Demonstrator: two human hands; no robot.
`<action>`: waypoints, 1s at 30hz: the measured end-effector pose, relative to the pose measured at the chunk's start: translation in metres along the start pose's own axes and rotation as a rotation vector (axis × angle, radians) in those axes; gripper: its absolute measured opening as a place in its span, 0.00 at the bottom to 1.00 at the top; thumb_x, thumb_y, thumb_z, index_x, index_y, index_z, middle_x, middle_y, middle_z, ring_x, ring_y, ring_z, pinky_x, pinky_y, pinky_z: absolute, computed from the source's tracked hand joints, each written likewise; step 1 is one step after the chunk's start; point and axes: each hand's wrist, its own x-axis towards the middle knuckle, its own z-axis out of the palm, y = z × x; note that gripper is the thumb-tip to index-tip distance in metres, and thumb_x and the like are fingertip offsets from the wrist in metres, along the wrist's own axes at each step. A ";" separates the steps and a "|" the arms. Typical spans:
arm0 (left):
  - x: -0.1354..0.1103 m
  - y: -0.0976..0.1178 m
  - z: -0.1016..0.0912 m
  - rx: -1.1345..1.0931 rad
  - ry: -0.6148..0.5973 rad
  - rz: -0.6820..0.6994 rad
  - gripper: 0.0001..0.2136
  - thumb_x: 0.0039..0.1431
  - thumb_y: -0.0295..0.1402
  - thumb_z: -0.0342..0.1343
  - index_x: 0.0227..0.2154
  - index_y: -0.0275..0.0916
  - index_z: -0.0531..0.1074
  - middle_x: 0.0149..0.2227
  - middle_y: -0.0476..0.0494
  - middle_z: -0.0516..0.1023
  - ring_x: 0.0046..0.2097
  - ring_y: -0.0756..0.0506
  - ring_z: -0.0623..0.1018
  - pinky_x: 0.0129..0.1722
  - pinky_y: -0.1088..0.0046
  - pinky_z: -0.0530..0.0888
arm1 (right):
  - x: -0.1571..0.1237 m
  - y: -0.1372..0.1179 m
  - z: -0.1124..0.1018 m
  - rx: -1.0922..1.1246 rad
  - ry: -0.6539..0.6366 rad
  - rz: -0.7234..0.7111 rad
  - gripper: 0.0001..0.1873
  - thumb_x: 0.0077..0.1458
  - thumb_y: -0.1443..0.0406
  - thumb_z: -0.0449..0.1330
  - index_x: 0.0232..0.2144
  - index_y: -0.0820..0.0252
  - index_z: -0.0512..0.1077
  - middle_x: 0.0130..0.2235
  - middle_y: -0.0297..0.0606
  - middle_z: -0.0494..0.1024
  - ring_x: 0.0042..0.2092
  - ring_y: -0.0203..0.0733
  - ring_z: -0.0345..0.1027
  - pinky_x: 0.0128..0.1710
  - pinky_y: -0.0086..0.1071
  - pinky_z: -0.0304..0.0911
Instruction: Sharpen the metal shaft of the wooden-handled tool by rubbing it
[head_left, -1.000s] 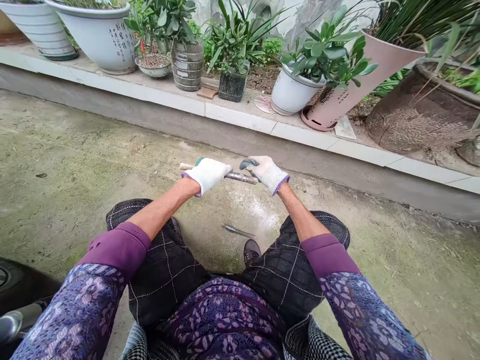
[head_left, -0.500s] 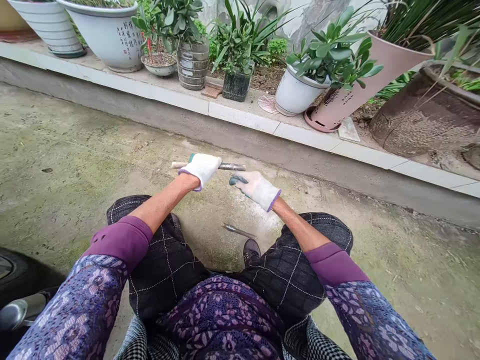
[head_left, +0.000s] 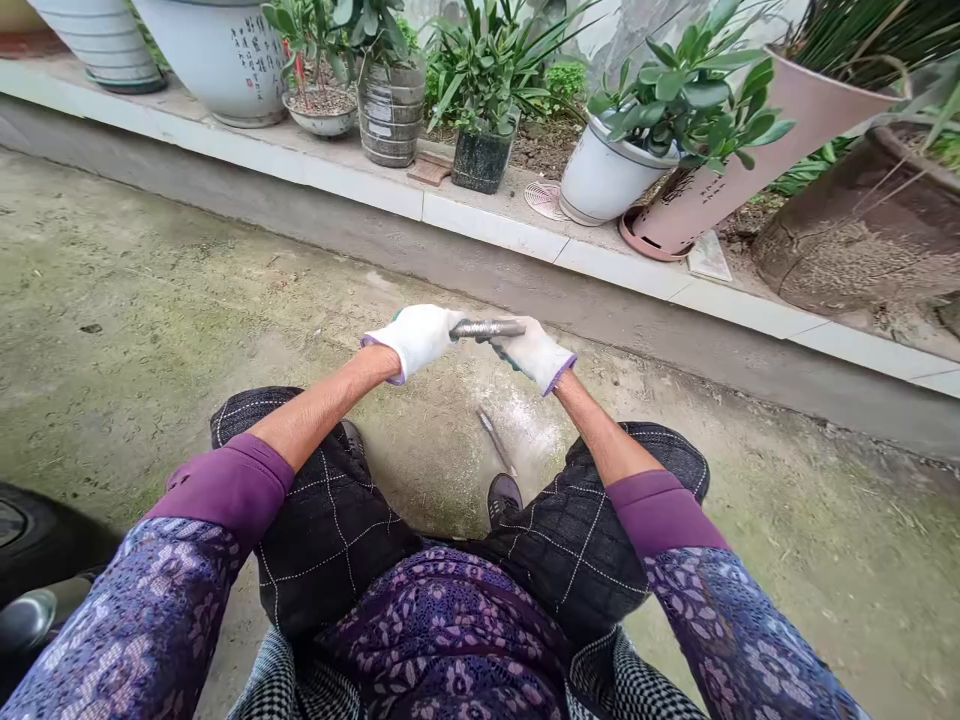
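My left hand [head_left: 421, 338], in a white glove with purple trim, is closed around one end of a short stick [head_left: 489, 328] with a silvery, tape-like wrapping. The stick lies level between my hands, and its far end meets my right hand [head_left: 534, 352]. That hand wears a matching glove with a dark green palm side. Its fingers curl under the stick's end; the fingertips are partly hidden. Below, a second thin stick [head_left: 496, 440], dark and partly silvery, is above or on the concrete beside my shoe [head_left: 504, 498].
White powder [head_left: 529, 425] dusts the concrete ground between my knees. A low tiled ledge [head_left: 495, 225] runs across ahead, bearing several potted plants, among them a white pot [head_left: 607, 180] and a tall pink pot [head_left: 694, 200]. A dark wheel-like object [head_left: 37, 535] stands at left.
My right hand has moved up and closed on the end of the stick in my left hand. The stick shifted right. The lower stick has turned to a steeper angle.
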 end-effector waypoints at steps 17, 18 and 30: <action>0.008 0.000 0.023 0.253 -0.135 0.030 0.14 0.61 0.23 0.48 0.44 0.36 0.77 0.34 0.32 0.81 0.43 0.35 0.82 0.42 0.62 0.72 | -0.019 -0.012 -0.020 -0.466 0.024 -0.124 0.14 0.58 0.64 0.54 0.39 0.58 0.79 0.37 0.39 0.81 0.39 0.43 0.72 0.39 0.31 0.60; 0.007 0.002 0.020 0.236 -0.144 0.058 0.14 0.62 0.25 0.48 0.45 0.38 0.77 0.33 0.33 0.81 0.42 0.36 0.82 0.42 0.63 0.72 | -0.015 -0.007 -0.022 -0.395 0.057 -0.136 0.13 0.56 0.65 0.54 0.37 0.59 0.79 0.37 0.38 0.81 0.39 0.42 0.72 0.40 0.31 0.61; 0.003 -0.012 -0.004 -0.060 0.005 -0.080 0.16 0.63 0.35 0.47 0.46 0.41 0.78 0.37 0.41 0.81 0.39 0.43 0.80 0.38 0.72 0.71 | -0.014 -0.022 0.007 0.297 -0.097 0.119 0.13 0.50 0.65 0.54 0.34 0.64 0.76 0.19 0.29 0.64 0.20 0.30 0.54 0.17 0.24 0.49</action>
